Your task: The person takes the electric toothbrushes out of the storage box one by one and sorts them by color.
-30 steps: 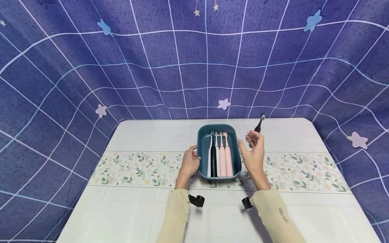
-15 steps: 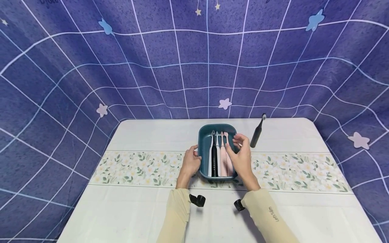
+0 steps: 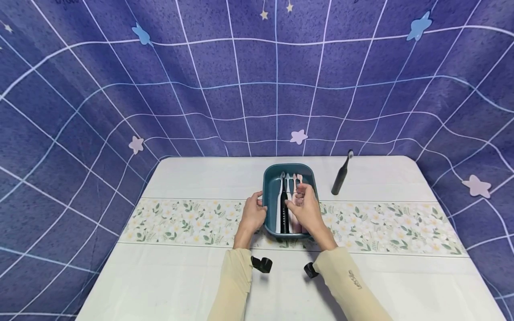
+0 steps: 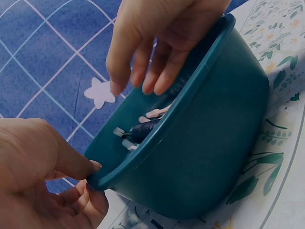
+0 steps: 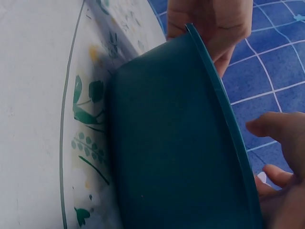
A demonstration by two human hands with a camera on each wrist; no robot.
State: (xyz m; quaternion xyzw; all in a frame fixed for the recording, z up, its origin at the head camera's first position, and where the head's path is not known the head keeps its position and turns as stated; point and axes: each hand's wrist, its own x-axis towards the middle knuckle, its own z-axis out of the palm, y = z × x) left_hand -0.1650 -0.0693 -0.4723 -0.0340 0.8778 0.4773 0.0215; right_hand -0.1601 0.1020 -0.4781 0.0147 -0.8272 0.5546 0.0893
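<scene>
Inside the teal bin (image 4: 209, 129), black toothbrush (image 3: 284, 214) lengthwise, head (image 4: 119, 132) away; left hand (image 3: 253, 214), grip on rim (image 4: 167, 125); right hand (image 3: 308, 208), grip wide.

A round-cornered teal bin (image 4: 209, 133) sits toward the table's (image 3: 192, 178) far edge, holding white toothbrushes (image 3: 279, 218), a black toothbrush (image 3: 284, 218) and pink toothbrushes (image 3: 296, 225), heads toward that edge. A dark toothbrush (image 3: 340, 178) stands upright (bristles topmost) nearer the far right corner.

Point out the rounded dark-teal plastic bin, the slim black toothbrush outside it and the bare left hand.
Dark-teal plastic bin (image 4: 214, 129): left wrist view, outer wall.
Black toothbrush outside the bin (image 3: 340, 180): head view, handle.
Bare left hand (image 3: 253, 215): head view, middle of the hand.
</scene>
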